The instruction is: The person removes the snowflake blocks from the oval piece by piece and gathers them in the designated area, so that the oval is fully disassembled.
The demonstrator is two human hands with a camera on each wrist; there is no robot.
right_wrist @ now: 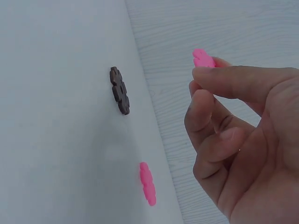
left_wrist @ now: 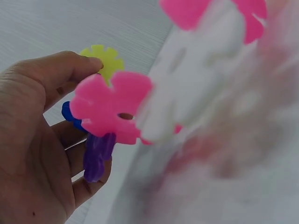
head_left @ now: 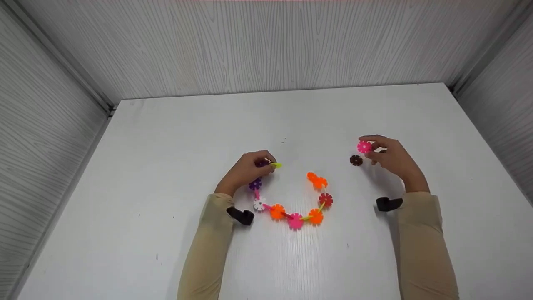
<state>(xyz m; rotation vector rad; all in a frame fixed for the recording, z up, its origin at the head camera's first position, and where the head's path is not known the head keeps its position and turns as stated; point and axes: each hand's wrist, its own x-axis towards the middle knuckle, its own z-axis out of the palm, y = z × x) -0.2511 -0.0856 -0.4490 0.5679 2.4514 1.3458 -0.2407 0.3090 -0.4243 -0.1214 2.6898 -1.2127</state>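
My left hand [head_left: 248,170] pinches a yellow notched disc [left_wrist: 112,63] between thumb and finger, at one end of a chain of interlocking snowflake discs [head_left: 295,221]. Purple, blue and pink discs of that chain show close to the palm in the left wrist view. The chain curves in a U on the table, ending in two orange discs [head_left: 320,182] at its right. My right hand [head_left: 394,161], off to the right, holds a pink snowflake disc [head_left: 364,146] by thumb and fingertips. Beside it lies a loose brown disc [head_left: 356,160].
Another pink disc [right_wrist: 147,184] lies on the table near the right hand, seen in the right wrist view. The white table [head_left: 200,125] ends at a grey wood-grain wall [head_left: 266,46] behind, with side walls left and right.
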